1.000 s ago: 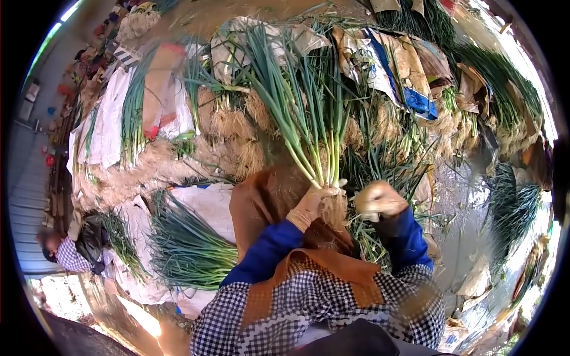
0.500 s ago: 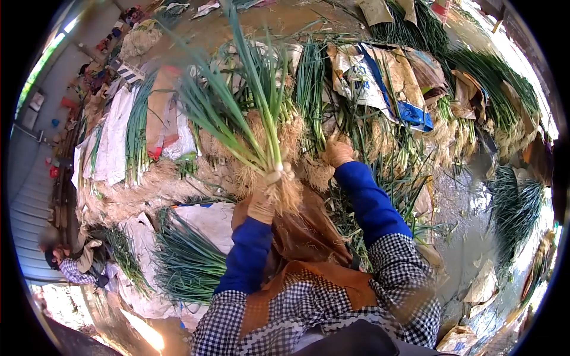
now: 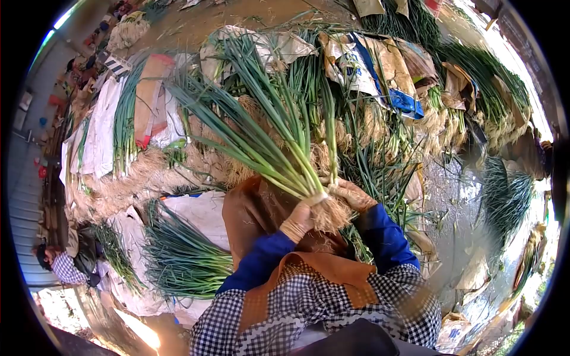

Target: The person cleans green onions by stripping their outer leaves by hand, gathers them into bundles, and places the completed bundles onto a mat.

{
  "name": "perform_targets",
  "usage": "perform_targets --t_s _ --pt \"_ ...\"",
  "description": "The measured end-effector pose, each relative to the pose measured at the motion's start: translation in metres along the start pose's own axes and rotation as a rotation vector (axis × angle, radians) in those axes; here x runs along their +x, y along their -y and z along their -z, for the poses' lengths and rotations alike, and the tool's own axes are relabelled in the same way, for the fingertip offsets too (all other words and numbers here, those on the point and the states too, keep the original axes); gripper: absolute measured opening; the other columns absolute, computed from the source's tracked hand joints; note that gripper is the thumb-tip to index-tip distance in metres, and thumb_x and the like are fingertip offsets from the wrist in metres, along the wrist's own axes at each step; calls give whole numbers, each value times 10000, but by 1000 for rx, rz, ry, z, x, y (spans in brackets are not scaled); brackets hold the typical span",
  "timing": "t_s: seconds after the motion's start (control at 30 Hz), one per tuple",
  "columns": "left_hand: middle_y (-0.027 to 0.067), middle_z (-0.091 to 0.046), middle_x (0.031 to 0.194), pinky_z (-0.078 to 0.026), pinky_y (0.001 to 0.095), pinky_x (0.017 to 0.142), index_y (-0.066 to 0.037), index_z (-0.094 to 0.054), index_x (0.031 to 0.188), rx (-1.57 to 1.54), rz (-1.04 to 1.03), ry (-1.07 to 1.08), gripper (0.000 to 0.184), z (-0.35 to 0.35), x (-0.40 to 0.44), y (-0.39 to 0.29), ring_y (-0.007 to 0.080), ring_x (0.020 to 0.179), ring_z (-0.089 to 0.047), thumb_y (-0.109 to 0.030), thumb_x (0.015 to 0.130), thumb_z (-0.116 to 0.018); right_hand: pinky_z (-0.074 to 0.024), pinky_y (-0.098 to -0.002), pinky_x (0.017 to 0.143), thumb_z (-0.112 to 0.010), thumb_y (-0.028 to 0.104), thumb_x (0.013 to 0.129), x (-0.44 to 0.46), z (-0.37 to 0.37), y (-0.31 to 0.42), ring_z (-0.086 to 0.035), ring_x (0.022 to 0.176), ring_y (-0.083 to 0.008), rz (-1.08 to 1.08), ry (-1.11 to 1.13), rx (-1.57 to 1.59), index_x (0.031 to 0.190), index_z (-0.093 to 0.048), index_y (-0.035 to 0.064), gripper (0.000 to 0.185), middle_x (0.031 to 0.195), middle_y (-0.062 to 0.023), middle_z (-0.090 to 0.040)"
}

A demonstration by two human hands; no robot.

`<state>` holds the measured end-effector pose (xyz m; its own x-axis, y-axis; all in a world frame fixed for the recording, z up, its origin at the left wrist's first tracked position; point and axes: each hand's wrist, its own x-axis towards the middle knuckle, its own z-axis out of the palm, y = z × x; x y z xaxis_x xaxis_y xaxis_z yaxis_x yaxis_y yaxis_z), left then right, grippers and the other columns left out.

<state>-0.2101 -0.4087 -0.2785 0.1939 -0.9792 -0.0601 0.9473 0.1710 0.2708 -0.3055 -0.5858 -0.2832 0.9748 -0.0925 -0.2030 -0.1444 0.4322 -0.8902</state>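
A bunch of green onions (image 3: 285,145) fans up and away to the left over my lap, its pale, stringy roots (image 3: 330,216) toward me. Around the white stems just above those roots, my left hand (image 3: 298,221) is closed. My right hand (image 3: 354,195) is closed on a green onion stalk (image 3: 330,127) that stands nearly upright beside the bunch. Its root end meets the bunch between both hands, and the fingertips there are partly hidden. Brown apron cloth (image 3: 244,209) covers my lap under the bunch.
A long row of green onions with roots (image 3: 122,193) crosses ahead, partly covered by sacks (image 3: 107,133). A pile of green onions (image 3: 184,255) lies on white sheeting at left. Loose leaves (image 3: 389,178) lie at right beside wet ground (image 3: 448,219). Another person (image 3: 68,267) sits far left.
My right hand has come back from the row with a green onion stalk to the bunch. My left hand has moved right and slightly down, bringing the bunch with it.
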Motion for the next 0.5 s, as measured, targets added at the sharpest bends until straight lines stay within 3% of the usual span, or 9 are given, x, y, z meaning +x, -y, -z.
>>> perform_targets --t_s 0.03,0.07,0.1,0.17,0.23,0.3,0.33,0.43,0.5 --pt "104 -629 996 -508 315 782 22 -559 1103 229 -116 -366 307 -20 -1 11 179 912 -598 -111 829 -597 -400 -299 915 -556 224 877 0 -5 11 -510 1065 -161 -61 50 7 1230 -497 32 407 1176 -81 -547" --pt "88 -629 977 -501 280 756 12 -578 1075 131 -26 -359 276 -22 -3 11 169 871 -608 -118 832 -600 -419 -280 889 -561 235 876 1 -12 24 -517 1049 -140 -123 100 12 1252 -478 32 435 1161 -79 -552" --pt "88 -629 977 -501 280 756 12 -578 1075 129 -39 -361 276 -29 -5 10 169 871 -608 -118 832 -600 -391 -324 941 -498 358 898 6 -11 50 -491 1103 -188 -299 198 -290 1290 -429 34 513 1210 -104 -523" --pt "84 -636 938 -511 284 738 13 -580 1062 219 -121 -420 273 -42 -7 5 171 828 -617 -124 827 -607 -329 -375 1007 -401 532 883 19 -30 77 -427 1184 -240 -93 121 -266 1319 -374 30 666 1272 -143 -469" --pt "98 -636 920 -520 300 723 13 -577 1050 163 -114 -422 263 -31 -10 10 185 811 -624 -124 826 -605 -257 -417 1049 -321 702 807 57 -26 65 -343 1253 -270 -180 -74 185 1346 -314 36 858 1327 -153 -412" --pt "156 -584 1064 -516 368 773 28 -524 1115 80 -105 -319 341 -18 -10 12 250 907 -600 -148 831 -589 -250 -441 1039 -288 666 839 73 -36 67 -358 1241 -293 -207 -168 295 1391 -222 60 823 1380 -180 -329" --pt "165 -573 1078 -517 393 761 18 -522 1103 54 -108 -342 332 -17 -8 13 271 905 -594 -148 824 -592 -407 -402 900 -351 606 862 101 -19 28 -517 1042 -251 -111 -227 389 1264 -418 66 677 1181 -152 -524" --pt "122 -633 894 -529 321 715 8 -566 1038 -46 -127 -377 245 -19 -11 15 210 800 -629 -127 835 -590 -399 -239 498 -460 484 884 116 -21 -15 -468 558 -107 215 253 781 799 -491 145 351 608 33 -455" --pt "116 -629 903 -530 320 718 7 -562 1045 -63 -108 -350 251 -27 -14 14 206 802 -626 -129 835 -590 -320 -195 429 -423 401 926 91 -57 7 -347 463 -61 -58 -433 721 701 -426 182 313 552 49 -346"
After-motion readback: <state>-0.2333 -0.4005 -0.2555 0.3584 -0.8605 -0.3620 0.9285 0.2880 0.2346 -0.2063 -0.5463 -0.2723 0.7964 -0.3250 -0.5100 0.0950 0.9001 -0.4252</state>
